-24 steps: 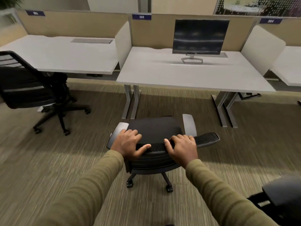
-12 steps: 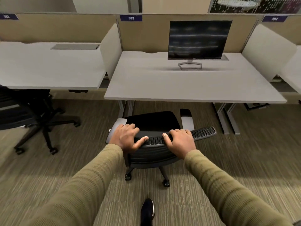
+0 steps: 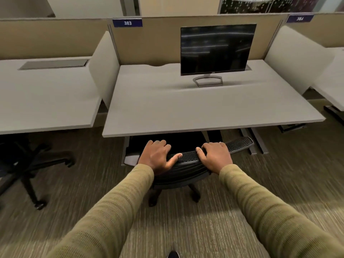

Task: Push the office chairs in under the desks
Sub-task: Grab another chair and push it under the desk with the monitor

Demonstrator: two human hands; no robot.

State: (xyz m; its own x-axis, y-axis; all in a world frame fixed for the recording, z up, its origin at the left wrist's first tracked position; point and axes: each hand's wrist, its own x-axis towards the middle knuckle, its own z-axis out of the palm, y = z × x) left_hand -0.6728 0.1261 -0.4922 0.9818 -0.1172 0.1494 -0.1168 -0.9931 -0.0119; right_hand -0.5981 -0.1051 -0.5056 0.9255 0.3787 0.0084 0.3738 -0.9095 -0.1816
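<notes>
Chair [image 3: 188, 164]: lower centre of frame, black, mesh back. Seat already gone under the front edge of the desk [image 3: 204, 112]; only the curved top rail of the back, a grey armrest tip at its left and two castor legs below show. The rail's long axis runs left to right across the frame, roughly parallel to the desk edge but skewed, its right end riding higher in the frame and closer to the desk, out beyond the right hand.

Left hand [image 3: 158, 155]: draped over the rail's left end, fingers curled forward over the top, thumb laid along the mesh pointing toward frame centre. Clamped on the rail.

Right hand [image 3: 216, 157]: same hold, right of centre, fingers folded over the rail's top, thumb tucked toward the left. Clamped too. Both hands sit about level; neither is clearly nearer the desk.

The relation that matters: desk lies straight ahead of the fingers, up-frame, and the gap between rail and desk edge is small. Judgement: a short push square to the rail finishes it; the skew suggests the left side needs slightly more travel. Knuckles are near the desk edge, so they could get pinched.

Further out: monitor [image 3: 217, 49] on the desk, upper centre-right. Second chair [image 3: 28, 164] at left of frame, its base out on the carpet in front of the neighbouring desk [image 3: 46, 99]; not yet pushed in, by the look.
</notes>
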